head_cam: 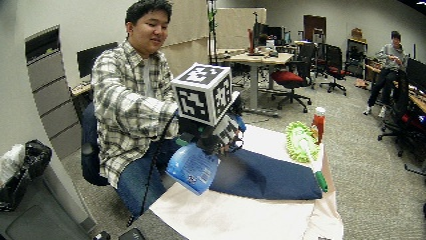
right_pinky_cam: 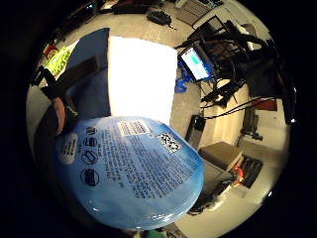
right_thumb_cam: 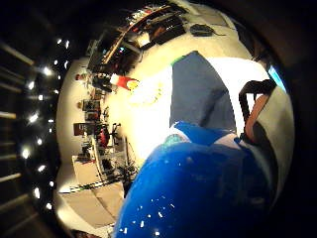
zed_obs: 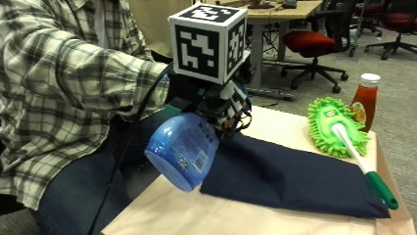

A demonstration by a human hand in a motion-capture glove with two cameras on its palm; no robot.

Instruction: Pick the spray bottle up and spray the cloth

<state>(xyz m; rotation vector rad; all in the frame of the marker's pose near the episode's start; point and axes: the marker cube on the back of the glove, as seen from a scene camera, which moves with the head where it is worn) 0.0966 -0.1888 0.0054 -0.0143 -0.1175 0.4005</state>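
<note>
the person's gloved right hand (zed_obs: pixel 208 100) has its grip curled round the neck of the blue spray bottle (zed_obs: pixel 182 149), which is already off the tabletop (zed_obs: pixel 196 213) and tilted, its base swung out toward the person's lap and its head aimed at the dark blue cloth (zed_obs: pixel 293 178). the cloth lies flat in the middle of the tabletop, and the bottle hangs over its edge at about 9 o'clock. so the pick-up looks done. in the wide outside view there seems to be a faint haze just beyond the nozzle, so spraying may be underway, though i can't say for sure. a green duster (zed_obs: pixel 335 127) lies along the cloth's far side at about 2 o'clock, with a ketchup bottle (zed_obs: pixel 365 100) standing just behind it.
</note>
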